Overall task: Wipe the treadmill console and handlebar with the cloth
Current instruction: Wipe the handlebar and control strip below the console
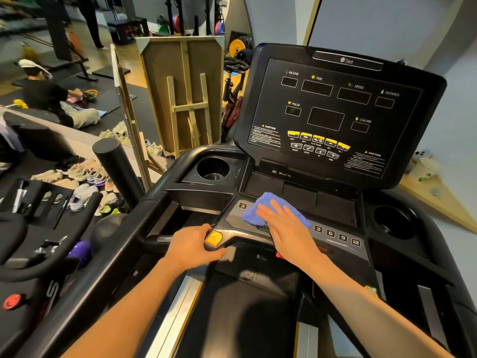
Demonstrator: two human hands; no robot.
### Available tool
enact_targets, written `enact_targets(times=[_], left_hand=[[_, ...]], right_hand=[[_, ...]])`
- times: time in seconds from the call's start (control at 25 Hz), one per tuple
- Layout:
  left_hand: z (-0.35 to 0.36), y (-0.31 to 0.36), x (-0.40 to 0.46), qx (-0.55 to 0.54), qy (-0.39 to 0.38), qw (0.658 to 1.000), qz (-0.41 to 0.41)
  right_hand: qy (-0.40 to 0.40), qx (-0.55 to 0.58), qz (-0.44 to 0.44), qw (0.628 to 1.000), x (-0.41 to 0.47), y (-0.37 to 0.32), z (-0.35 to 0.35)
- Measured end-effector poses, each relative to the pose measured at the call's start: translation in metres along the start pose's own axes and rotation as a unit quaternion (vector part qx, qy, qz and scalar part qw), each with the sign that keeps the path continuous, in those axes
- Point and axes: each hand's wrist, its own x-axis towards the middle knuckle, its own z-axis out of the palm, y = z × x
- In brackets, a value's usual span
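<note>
The black treadmill console (pixel 333 109) stands tilted in front of me, its displays dark. Below it runs a lower button panel (pixel 338 236) with numbered keys. A blue cloth (pixel 263 206) lies on the left half of that panel, and my right hand (pixel 286 226) presses flat on it, fingers spread and pointing left. My left hand (pixel 192 245) grips the front handlebar (pixel 160 240) just left of a yellow button (pixel 214 238). The left side handlebar (pixel 108 264) runs down toward me.
Cup holders sit at the console's left (pixel 212 169) and right (pixel 392 220). An exercise bike (pixel 38 244) stands close on my left. Several shoes (pixel 85 177) lie on the floor there, a person sits on a mat (pixel 51 99), and a wooden board (pixel 183 94) leans beyond.
</note>
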Motion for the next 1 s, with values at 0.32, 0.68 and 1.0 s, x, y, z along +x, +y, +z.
enact_targets(times=[0.32, 0.68, 1.0], left_hand=[[-0.002, 0.003, -0.001, -0.005, 0.011, 1.0, 0.007], [0.007, -0.001, -0.002, -0.025, 0.04, 0.999, 0.01], [0.005, -0.001, -0.006, -0.105, -0.009, 0.994, 0.003]], right_hand=[[-0.004, 0.029, 0.041, 0.999, 0.038, -0.079, 0.028], [-0.044, 0.083, 0.017, 0.995, 0.009, -0.114, 0.061], [-0.048, 0.184, 0.374, 0.908, 0.028, -0.134, 0.084]])
